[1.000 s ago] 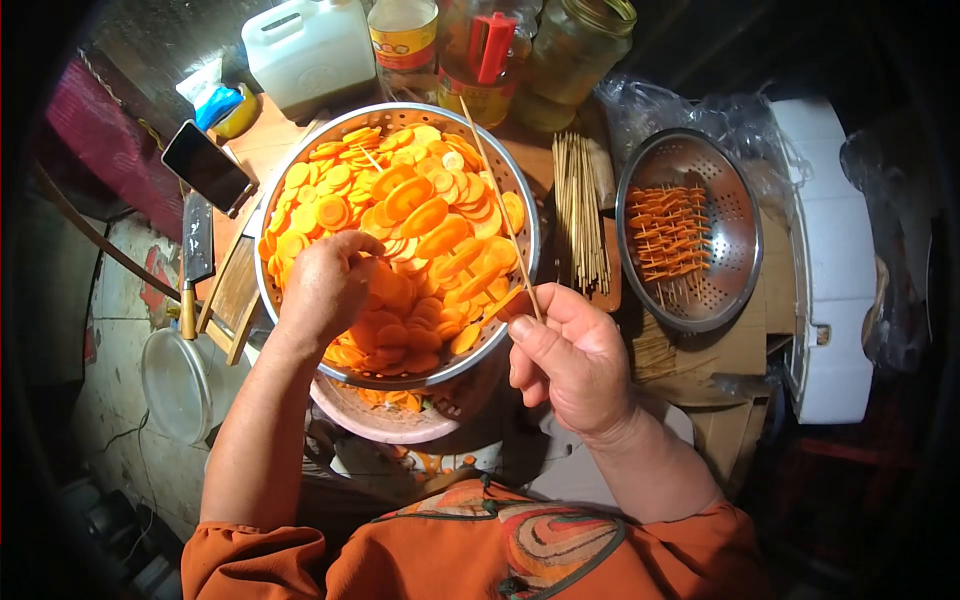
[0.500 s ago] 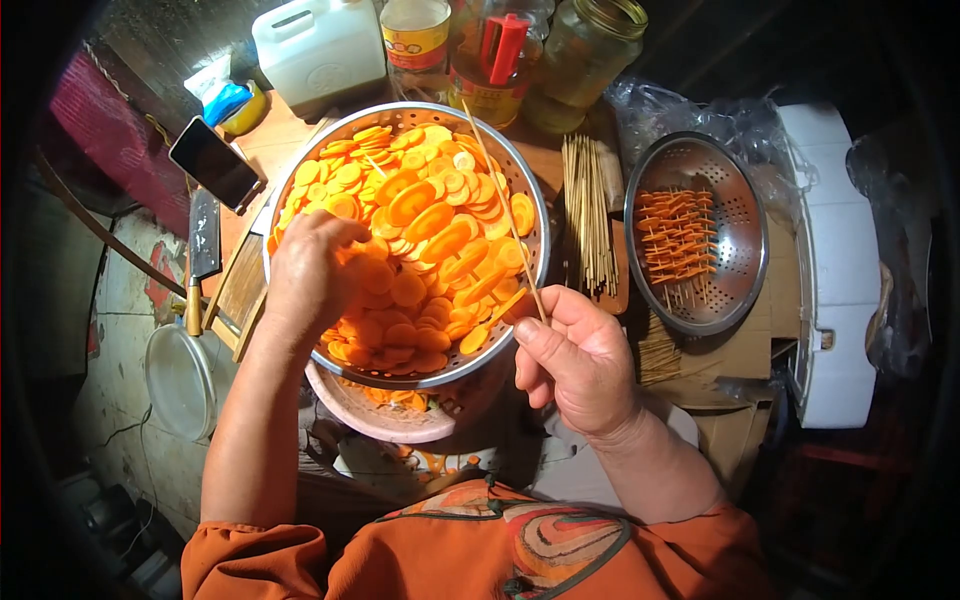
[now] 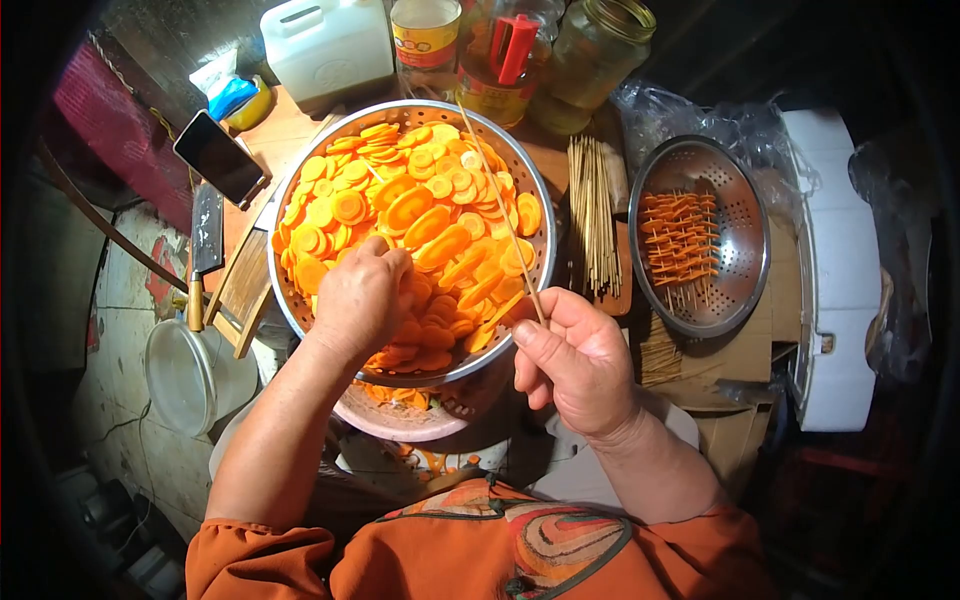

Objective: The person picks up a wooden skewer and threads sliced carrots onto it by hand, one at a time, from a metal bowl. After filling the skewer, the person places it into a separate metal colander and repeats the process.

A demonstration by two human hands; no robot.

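Orange carrot slices (image 3: 350, 206) fill a perforated metal colander (image 3: 545, 250). My left hand (image 3: 362, 295) is down among them, knuckles up and fingers curled, its fingertips hidden; I cannot tell what is in them. Thumb and fingers of my right hand (image 3: 575, 350) pinch a thin bamboo skewer (image 3: 497, 190) at the colander's near right rim. Its bare length slants up and left across the bowl. Beside it a row of larger carrot slices (image 3: 428, 225) stands face to face, with a pale tip poking out at the far end, and runs down toward my right hand.
Bundled bamboo skewers (image 3: 594, 215) lie right of the colander. Further right, an oval colander (image 3: 740, 270) holds threaded carrot skewers (image 3: 680, 235). A cleaver (image 3: 207, 235) and phone (image 3: 218, 157) are at left; a jug (image 3: 328, 50) and jars stand behind. A pink basin (image 3: 400, 428) sits below.
My left hand has moved right and slightly down over the carrot slices, toward the middle of the colander. My right hand keeps its pinch on the skewer, nearly still.
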